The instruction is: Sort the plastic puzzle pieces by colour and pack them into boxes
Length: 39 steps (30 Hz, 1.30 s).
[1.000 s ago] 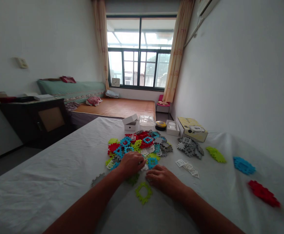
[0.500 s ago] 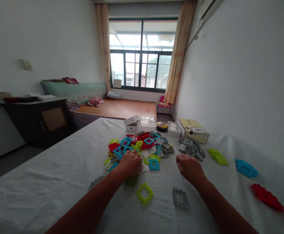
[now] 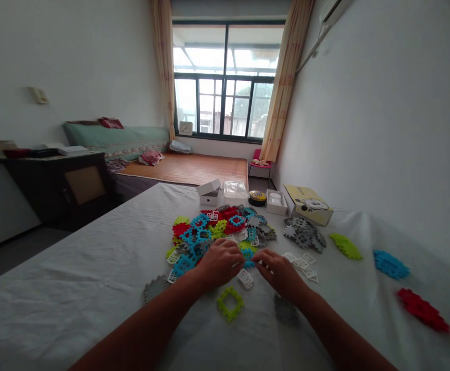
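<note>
My left hand (image 3: 222, 262) is at the front of a pile of plastic interlocking pieces (image 3: 197, 236), its fingers curled down; what they hold, if anything, is hidden. My right hand (image 3: 276, 268) pinches the right edge of a blue interlocking piece (image 3: 249, 256) between the two hands. White lattice pieces (image 3: 245, 279) lie just below the left fingertips. Several more white lattice pieces (image 3: 302, 263) lie beyond my right hand. A lime square frame piece (image 3: 230, 304) is on the cloth in front, and a grey square piece (image 3: 286, 310) lies partly shadowed under my right forearm.
Grey pieces (image 3: 304, 234) form a separate heap at the right. Lime (image 3: 345, 246), blue (image 3: 391, 264) and red (image 3: 423, 309) pieces lie farther right. Along the back stand a white box (image 3: 208, 194), a clear container (image 3: 235, 191), a round tin (image 3: 257, 198) and a yellow box (image 3: 308, 204).
Both hands have moved toward each other, the left rightward and the right leftward, to the blue piece. White lattice pieces now lie beside my right hand, where bare cloth showed before.
</note>
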Motion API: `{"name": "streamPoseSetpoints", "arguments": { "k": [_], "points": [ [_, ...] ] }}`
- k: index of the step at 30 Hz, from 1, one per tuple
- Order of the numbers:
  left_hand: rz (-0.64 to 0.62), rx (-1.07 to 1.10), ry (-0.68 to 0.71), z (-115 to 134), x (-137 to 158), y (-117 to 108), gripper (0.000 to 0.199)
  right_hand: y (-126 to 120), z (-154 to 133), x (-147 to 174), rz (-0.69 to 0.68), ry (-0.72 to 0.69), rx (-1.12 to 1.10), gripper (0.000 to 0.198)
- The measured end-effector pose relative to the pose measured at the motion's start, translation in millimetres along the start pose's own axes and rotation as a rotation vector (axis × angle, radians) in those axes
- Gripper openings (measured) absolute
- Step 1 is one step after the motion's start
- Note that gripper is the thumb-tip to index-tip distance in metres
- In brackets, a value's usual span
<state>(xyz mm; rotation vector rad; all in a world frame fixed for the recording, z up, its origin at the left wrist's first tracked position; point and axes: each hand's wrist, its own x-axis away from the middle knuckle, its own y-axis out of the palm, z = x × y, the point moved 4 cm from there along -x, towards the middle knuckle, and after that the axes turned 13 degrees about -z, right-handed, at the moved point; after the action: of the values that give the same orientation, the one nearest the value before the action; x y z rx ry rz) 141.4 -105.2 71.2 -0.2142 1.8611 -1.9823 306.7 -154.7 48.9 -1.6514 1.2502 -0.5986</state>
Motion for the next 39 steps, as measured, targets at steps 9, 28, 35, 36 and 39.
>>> {"name": "streamPoseSetpoints", "arguments": {
  "k": [9, 28, 35, 36, 39],
  "points": [
    [0.162, -0.067, -0.203, -23.4, 3.8, -4.7, 0.019, 19.0, -25.4, -2.5, -0.188, -0.093, 0.131, 0.022],
    [0.112, -0.089, -0.225, -30.1, 2.0, 1.2, 0.02, -56.9, 151.3, 42.5, 0.019, 0.553, 0.205, 0.031],
    [0.091, -0.095, -0.231, -30.1, 2.1, 1.3, 0.02, -45.8, 141.7, 38.1, -0.082, 0.589, 0.318, 0.035],
    [0.088, -0.094, -0.23, -30.0, 2.1, 1.6, 0.02, -44.9, 136.1, 36.2, -0.069, 0.578, 0.308, 0.036],
    [0.093, -0.087, -0.223, -29.8, 2.3, 1.9, 0.02, -40.7, 116.5, 29.3, -0.019, 0.427, 0.279, 0.031]
  ]
}}
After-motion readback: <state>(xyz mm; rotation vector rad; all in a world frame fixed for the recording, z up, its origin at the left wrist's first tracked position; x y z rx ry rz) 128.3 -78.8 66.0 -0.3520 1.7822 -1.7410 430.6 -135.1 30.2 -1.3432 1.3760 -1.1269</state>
